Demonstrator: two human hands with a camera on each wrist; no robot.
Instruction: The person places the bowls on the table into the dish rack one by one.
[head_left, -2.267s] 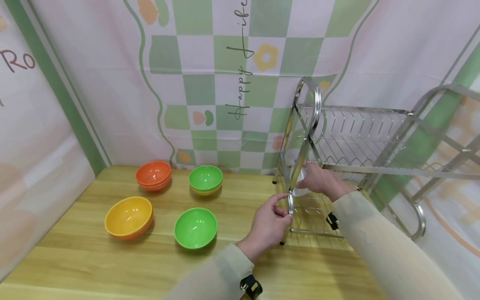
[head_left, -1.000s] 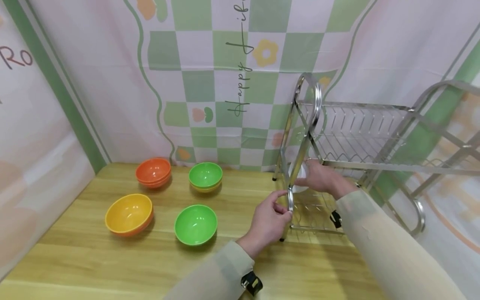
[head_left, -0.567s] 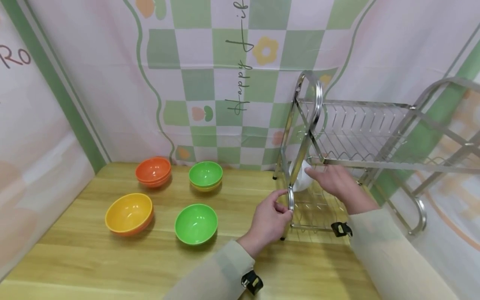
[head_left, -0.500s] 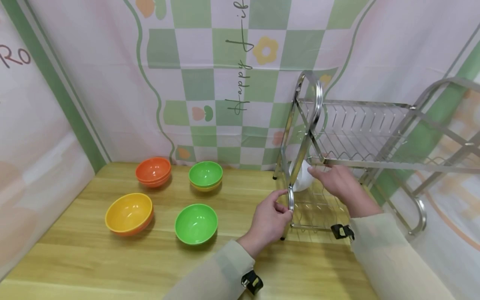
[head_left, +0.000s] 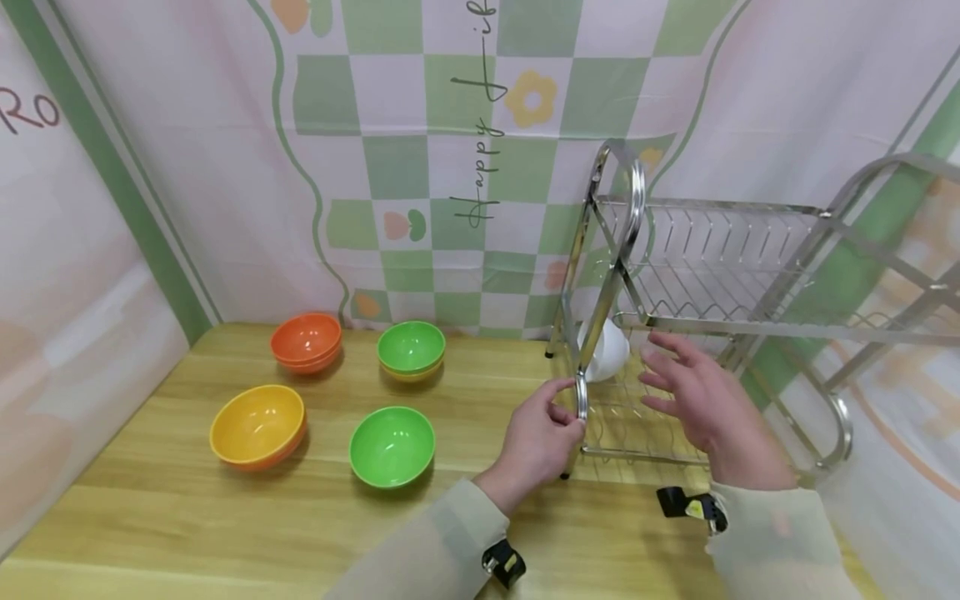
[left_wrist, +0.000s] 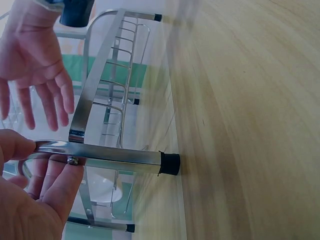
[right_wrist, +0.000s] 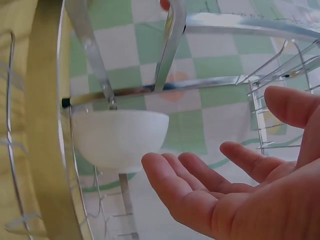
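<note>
A white bowl [head_left: 609,352] stands tilted on its side at the left end of the lower tier of a metal dish rack [head_left: 750,327]. In the right wrist view the same bowl [right_wrist: 120,137] shows its rounded side, beside the rack's end frame. My right hand [head_left: 705,404] is in front of the rack's lower tier, fingers spread and holding nothing, apart from the bowl. My left hand [head_left: 538,446] pinches the curved front tube of the rack's left end frame, thumb and fingers on either side, as the left wrist view shows with the hand [left_wrist: 37,185].
On the wooden table [head_left: 225,533] to the left are stacked orange bowls [head_left: 306,342], a green bowl on a yellow one [head_left: 411,350], a yellow bowl in an orange one [head_left: 258,427] and a green bowl [head_left: 392,447]. A patterned curtain [head_left: 450,167] hangs behind.
My right hand has let go of the white bowl and drawn back toward the front right, its fingers spreading. The bowl stays in the rack. My left hand keeps its hold on the frame.
</note>
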